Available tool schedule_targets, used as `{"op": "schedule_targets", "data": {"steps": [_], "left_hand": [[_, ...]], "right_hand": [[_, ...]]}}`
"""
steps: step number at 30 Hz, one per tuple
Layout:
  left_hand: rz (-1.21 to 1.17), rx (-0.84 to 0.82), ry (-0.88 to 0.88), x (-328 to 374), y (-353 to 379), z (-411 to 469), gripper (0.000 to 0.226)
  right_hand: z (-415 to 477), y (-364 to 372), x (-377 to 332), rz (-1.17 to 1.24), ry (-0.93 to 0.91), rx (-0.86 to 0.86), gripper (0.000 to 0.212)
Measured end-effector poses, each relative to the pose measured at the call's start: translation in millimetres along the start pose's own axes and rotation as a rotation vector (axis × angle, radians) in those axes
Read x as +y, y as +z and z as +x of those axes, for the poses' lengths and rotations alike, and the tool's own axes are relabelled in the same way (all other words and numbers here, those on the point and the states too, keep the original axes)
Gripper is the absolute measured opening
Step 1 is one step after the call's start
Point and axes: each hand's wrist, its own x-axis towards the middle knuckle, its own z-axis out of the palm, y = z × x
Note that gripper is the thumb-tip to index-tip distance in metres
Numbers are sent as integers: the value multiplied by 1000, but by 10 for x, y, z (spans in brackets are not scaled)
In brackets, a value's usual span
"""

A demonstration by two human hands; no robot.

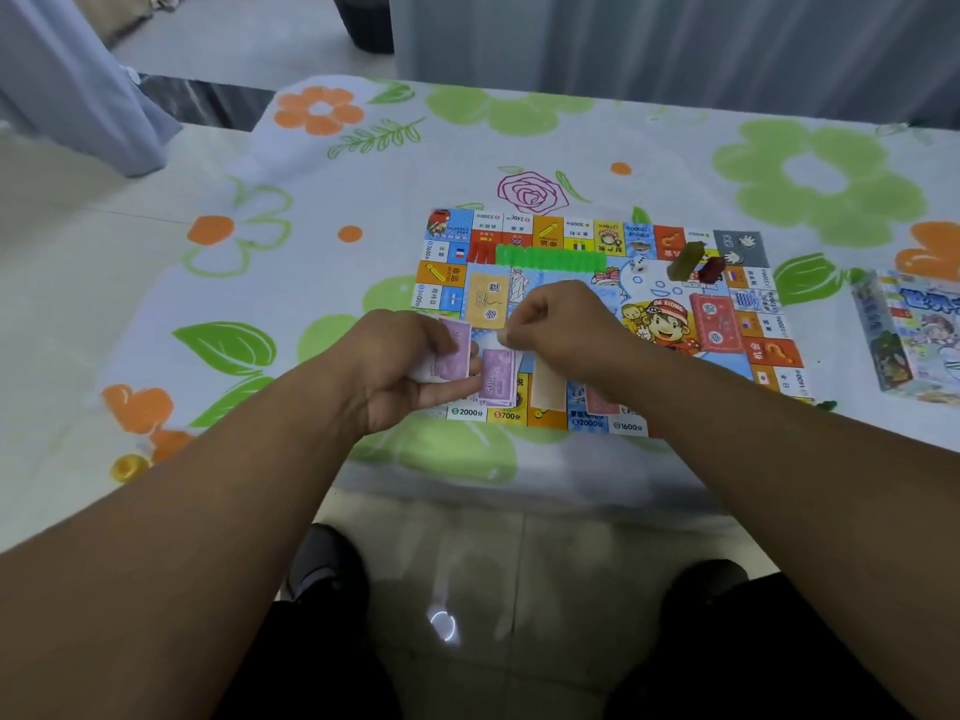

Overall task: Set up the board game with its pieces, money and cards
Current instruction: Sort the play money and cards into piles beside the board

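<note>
Purple banknotes [448,356] sit gripped in left hand [400,366] over game board [597,324].

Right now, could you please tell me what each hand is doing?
Left hand: closed on purple notes.
Right hand: pinched shut; what it holds cannot be told.

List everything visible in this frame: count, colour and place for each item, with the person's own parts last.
Game board: one, multicoloured, centre of table.
Tablecloth: one, white with orange and green flowers, over table.
Green pieces: one row, along board's far side.
Banknotes: one pile, purple, board's near edge.
Game box: one, blue-white, right edge.
Left hand: holds purple notes.
Right hand: over the board, pinching something pale.
</note>
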Motion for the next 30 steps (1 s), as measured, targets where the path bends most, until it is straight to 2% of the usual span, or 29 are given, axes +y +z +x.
{"op": "schedule_targets", "data": {"steps": [5, 9, 13, 18, 27, 30], "left_hand": [[32, -12, 9, -17, 19, 6, 29], [62, -40, 13, -21, 39, -14, 27], [71, -6, 11, -16, 24, 0, 23], [60, 90, 18, 1, -43, 14, 9], [46, 12, 3, 44, -5, -18, 17], [21, 2, -3, 39, 10, -34, 24]], "right_hand": [[-59, 13, -94, 174, 6, -98, 27], [-71, 24, -127, 167, -42, -109, 15], [-45, 11, -135, 159, 2, -62, 14], [-30, -30, -52, 94, 107, -56, 14], [0, 4, 39, -158, 71, -36, 26], [-7, -6, 29, -172, 59, 9, 23]]}}
